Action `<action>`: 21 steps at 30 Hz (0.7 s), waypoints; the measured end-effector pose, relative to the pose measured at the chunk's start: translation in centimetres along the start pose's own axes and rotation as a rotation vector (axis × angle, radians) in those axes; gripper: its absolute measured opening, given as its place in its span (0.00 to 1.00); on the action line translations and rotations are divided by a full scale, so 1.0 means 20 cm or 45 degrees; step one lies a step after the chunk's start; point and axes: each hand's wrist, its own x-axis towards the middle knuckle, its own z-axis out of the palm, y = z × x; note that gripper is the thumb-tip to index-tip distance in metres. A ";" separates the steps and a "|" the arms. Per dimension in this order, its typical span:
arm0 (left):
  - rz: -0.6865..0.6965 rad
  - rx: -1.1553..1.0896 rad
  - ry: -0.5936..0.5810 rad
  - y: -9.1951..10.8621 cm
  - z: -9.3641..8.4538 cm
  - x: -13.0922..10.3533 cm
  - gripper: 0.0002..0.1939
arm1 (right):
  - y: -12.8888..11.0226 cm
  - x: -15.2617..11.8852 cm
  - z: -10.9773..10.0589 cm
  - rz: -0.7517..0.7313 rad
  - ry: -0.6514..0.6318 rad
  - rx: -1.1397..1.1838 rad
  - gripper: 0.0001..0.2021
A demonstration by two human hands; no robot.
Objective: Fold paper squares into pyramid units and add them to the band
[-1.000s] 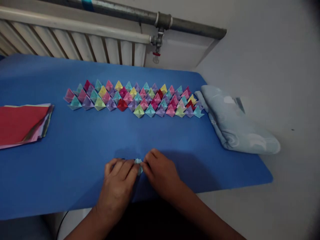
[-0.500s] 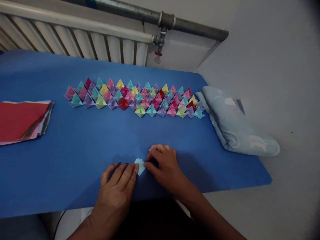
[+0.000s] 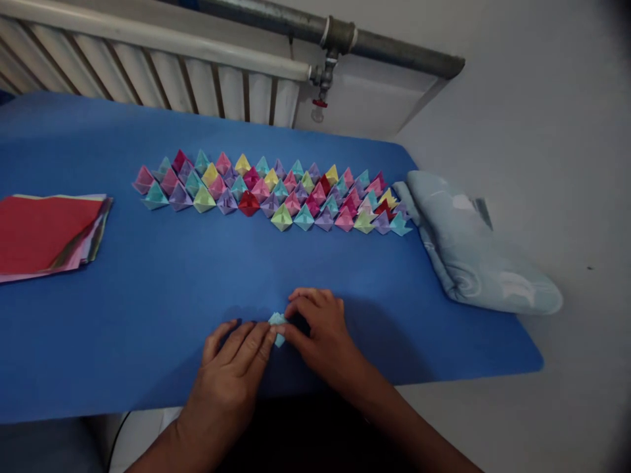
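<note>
A small folded piece of light blue paper point(image 3: 277, 318) lies on the blue tabletop near the front edge, partly covered by fingers. My left hand point(image 3: 231, 371) presses its fingertips on the paper's left side, the fingers held close together. From the right, my right hand point(image 3: 320, 332) lays its thumb across the middle of the paper, with the other fingers curled above. Beyond the hands stand rows of folded paper pieces point(image 3: 248, 203) in pink, teal, purple, yellow, green and red, each with a pointed top.
A stack of coloured paper sheets point(image 3: 46, 233), red uppermost, lies at the left. On the right, a folded pale blue-green blanket point(image 3: 473, 256) rests against the wall. Behind the blue table point(image 3: 172, 263) are a white radiator point(image 3: 192, 85) and a metal pipe point(image 3: 394, 52).
My right thumb has slid left from the paper's right edge onto its middle, near my left fingertips. The whole view has shifted slightly, so the table's things appear a little further right.
</note>
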 end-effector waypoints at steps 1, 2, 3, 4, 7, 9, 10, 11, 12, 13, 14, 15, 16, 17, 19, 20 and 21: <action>0.008 0.003 -0.006 0.00 0.00 0.00 0.20 | 0.00 0.00 0.00 0.003 -0.008 0.001 0.07; 0.019 0.006 -0.004 -0.01 -0.01 0.00 0.20 | 0.00 0.00 0.00 0.006 -0.012 -0.001 0.07; 0.029 0.011 -0.001 -0.02 -0.01 0.00 0.19 | 0.00 0.01 0.00 0.012 -0.011 -0.004 0.08; 0.041 0.018 0.001 -0.02 -0.01 -0.01 0.19 | 0.00 0.01 0.00 0.020 -0.008 -0.009 0.08; 0.095 0.069 0.013 -0.05 0.00 -0.02 0.19 | 0.00 0.01 0.00 0.036 -0.004 -0.029 0.08; 0.138 0.112 0.007 -0.07 0.01 -0.03 0.19 | -0.01 0.02 0.00 0.041 -0.015 -0.044 0.07; 0.152 0.130 0.007 -0.07 0.02 -0.04 0.19 | -0.01 0.02 0.00 0.043 -0.020 -0.051 0.07; 0.164 0.147 0.000 -0.08 0.02 -0.04 0.19 | -0.01 0.02 0.00 0.045 -0.024 -0.059 0.07; 0.176 0.162 -0.009 -0.08 0.02 -0.05 0.19 | -0.01 0.02 0.00 0.047 -0.028 -0.069 0.06; 0.185 0.175 -0.021 -0.08 0.02 -0.05 0.20 | -0.01 0.02 0.00 0.046 -0.027 -0.080 0.06; 0.193 0.186 -0.032 -0.08 0.01 -0.05 0.21 | -0.01 0.02 0.00 0.042 -0.030 -0.089 0.06; 0.204 0.192 -0.041 -0.08 0.01 -0.04 0.22 | -0.01 0.02 0.00 0.039 -0.034 -0.093 0.05; 0.212 0.197 -0.048 -0.07 0.01 -0.04 0.22 | -0.01 0.02 0.00 0.037 -0.041 -0.091 0.05; 0.216 0.203 -0.046 -0.07 0.00 -0.04 0.22 | -0.01 0.03 -0.01 0.037 -0.045 -0.084 0.05; 0.211 0.218 -0.045 -0.07 0.00 -0.04 0.21 | 0.00 0.03 -0.01 0.039 -0.051 -0.065 0.05; 0.211 0.223 -0.049 -0.07 0.00 -0.04 0.21 | 0.00 0.03 -0.01 0.039 -0.048 -0.056 0.06; 0.211 0.223 -0.059 -0.07 0.00 -0.04 0.21 | 0.00 0.03 -0.01 0.037 -0.041 -0.048 0.06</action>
